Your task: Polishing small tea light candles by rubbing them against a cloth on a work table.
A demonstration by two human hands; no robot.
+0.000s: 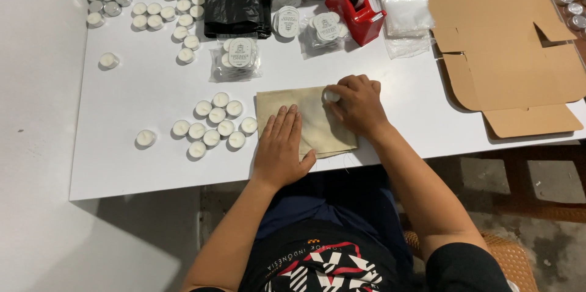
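Three clear packets point(237, 55) of round white labels lie behind a tan cloth point(317, 118); left hand point(281, 148) flat, fingers spread, on it; right hand point(359, 104) grips a white candle point(331, 95).

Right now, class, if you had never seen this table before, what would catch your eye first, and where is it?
At the table's near middle, the left hand lies flat on a tan cloth while the right hand presses a small white candle onto it. Just left sits a cluster of tealights. At the far edge stands a red tape dispenser, with flattened cardboard on the right.
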